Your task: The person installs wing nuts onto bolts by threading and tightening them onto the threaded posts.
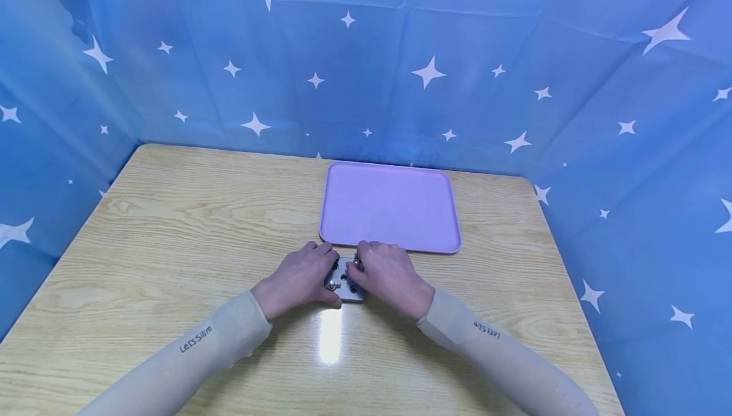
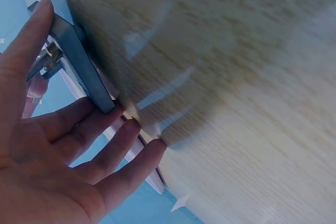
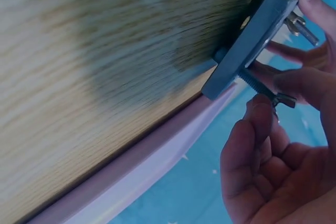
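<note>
A thick grey metal plate [image 1: 349,296] with round holes lies between both hands near the middle of the table. My left hand [image 1: 305,273] grips it, thumb at the near edge and fingertips at the far edge. Threaded bolts stand up out of the plate, topped with wing nuts. My right hand [image 1: 391,276], fingers curled, pinches at the wing nut [image 3: 285,100] high on the far bolt [image 3: 256,84]. The other wing nut [image 3: 300,24] sits closer to the plate, beside my left thumb [image 2: 39,19]. In the left wrist view the plate's edge [image 2: 84,64] shows close over the table.
A shallow purple tray [image 1: 394,249] lies just beyond the hands. The wooden table [image 1: 200,225] reaches back to a blue curtain [image 1: 343,47] with white stars, which also hangs along the left and right sides.
</note>
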Demonstrator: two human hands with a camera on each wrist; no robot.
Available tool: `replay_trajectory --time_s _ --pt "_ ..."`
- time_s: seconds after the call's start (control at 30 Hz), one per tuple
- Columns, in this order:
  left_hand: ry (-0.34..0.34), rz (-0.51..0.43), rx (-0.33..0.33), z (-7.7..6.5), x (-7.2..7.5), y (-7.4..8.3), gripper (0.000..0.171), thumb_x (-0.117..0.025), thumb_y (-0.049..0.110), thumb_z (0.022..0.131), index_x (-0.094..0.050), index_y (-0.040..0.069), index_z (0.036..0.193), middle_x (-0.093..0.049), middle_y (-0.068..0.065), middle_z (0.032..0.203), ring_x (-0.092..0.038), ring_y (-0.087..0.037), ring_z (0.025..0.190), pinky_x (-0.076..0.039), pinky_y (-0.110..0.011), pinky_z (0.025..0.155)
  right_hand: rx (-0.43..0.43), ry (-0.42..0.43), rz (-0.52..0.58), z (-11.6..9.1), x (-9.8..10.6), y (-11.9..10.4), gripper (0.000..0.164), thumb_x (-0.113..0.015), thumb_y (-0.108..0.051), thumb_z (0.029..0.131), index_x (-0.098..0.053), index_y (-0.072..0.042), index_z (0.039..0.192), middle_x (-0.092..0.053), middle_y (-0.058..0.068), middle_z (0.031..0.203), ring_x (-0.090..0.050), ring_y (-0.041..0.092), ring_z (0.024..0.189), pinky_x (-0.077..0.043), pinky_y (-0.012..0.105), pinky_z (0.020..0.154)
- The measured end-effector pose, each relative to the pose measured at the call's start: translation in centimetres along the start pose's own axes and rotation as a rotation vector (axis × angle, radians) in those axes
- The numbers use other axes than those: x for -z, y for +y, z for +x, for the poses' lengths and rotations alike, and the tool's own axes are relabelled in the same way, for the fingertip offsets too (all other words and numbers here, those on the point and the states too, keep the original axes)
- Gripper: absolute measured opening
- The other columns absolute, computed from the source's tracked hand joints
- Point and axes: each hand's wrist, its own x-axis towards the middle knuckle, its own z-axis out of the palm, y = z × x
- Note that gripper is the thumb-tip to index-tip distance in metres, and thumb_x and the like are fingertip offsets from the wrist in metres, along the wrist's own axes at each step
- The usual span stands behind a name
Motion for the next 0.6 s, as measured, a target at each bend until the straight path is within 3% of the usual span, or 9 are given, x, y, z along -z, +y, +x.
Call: replay_trajectory --time_s 0.2,0.3,0.37,0.47,0.53,0.6 --pt "0.002 0.006 -0.001 0.0 0.0 0.0 0.071 -0.084 0.063 0.053 -0.061 0.009 0.094 -0.053 0.002 0.089 -0.051 -0.02 0.079 -0.045 -0.031 0.056 -0.024 -0.079 0.018 0.0 0.3 0.1 0.037 -0.062 -0.047 0.087 -0.051 -0.015 0.07 -0.045 -0.005 0.057 -0.042 0.008 0.045 -0.032 0.025 0.037" --pt "0.003 0.004 -0.005 0.0 -0.1 0.0 0.073 -0.083 0.063 0.054 -0.062 0.009 0.096 -0.054 0.001 0.09 -0.052 -0.02 0.08 -0.046 -0.032 0.057 0.008 -0.166 0.059 -0.2 1.2 0.8 0.047 -0.063 -0.055 0.085 -0.062 -0.009 0.094 -0.057 -0.002 0.076 -0.053 0.011 0.062 -0.045 0.027 0.051" --pt "0.001 0.0 -0.007 0.0 0.0 0.0 0.073 -0.083 0.063 0.054 -0.062 0.009 0.098 -0.055 0.0 0.092 -0.052 -0.02 0.081 -0.045 -0.032 0.057 0.106 -0.199 0.076 -0.2 2.0 1.6 0.051 -0.069 -0.047 0.085 -0.06 -0.009 0.117 -0.063 0.002 0.103 -0.059 0.015 0.087 -0.05 0.03 0.073" --pt "0.0 -0.006 0.001 -0.1 0.1 0.0 0.074 -0.084 0.062 0.054 -0.062 0.008 0.1 -0.055 0.001 0.092 -0.051 -0.02 0.082 -0.044 -0.031 0.057 0.341 -0.2 0.053 0.1 2.8 2.9 0.056 -0.075 -0.024 0.084 -0.054 -0.014 0.135 -0.052 0.001 0.137 -0.05 0.017 0.12 -0.039 0.033 0.101" --pt "-0.003 -0.005 0.009 -0.1 0.2 -0.1 0.074 -0.084 0.061 0.054 -0.063 0.009 0.101 -0.054 0.002 0.092 -0.051 -0.019 0.081 -0.044 -0.03 0.056 0.495 -0.184 0.029 0.6 3.0 3.3 0.05 -0.073 -0.01 0.085 -0.058 -0.016 0.132 -0.052 -0.001 0.139 -0.048 0.017 0.125 -0.036 0.034 0.104" --pt "-0.008 -0.009 0.013 -0.1 0.2 -0.1 0.072 -0.084 0.061 0.054 -0.063 0.01 0.1 -0.053 0.003 0.09 -0.05 -0.018 0.081 -0.043 -0.03 0.055 0.59 -0.171 0.005 1.1 2.9 3.5 0.038 -0.07 -0.005 0.086 -0.065 -0.016 0.122 -0.06 -0.003 0.129 -0.053 0.015 0.118 -0.04 0.031 0.101"
